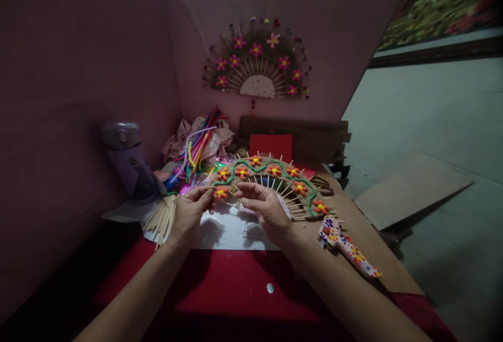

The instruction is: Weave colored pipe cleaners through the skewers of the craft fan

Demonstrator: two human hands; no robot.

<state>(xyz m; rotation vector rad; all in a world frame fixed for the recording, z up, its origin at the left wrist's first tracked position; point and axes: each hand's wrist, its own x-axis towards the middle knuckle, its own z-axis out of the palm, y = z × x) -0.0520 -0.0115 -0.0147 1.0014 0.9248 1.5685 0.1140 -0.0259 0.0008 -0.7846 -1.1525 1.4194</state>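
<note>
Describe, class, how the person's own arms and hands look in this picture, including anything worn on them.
The left hand and right hand are ungloved, with slim fingers. Both forearms are uncovered down to the picture's edge, with no sleeve, watch or bracelet visible. The light is too dim to judge nails or fine markings.

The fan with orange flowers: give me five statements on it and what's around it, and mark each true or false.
1. The fan's orange flowers have yellow centres. True.
2. The wavy line on this fan is blue. False: it is green.
3. The left hand is by the fan's left end. True.
4. The bottle stands right of the fan. False: it stands left.
5. The upright panel bears another fan. True.
</note>
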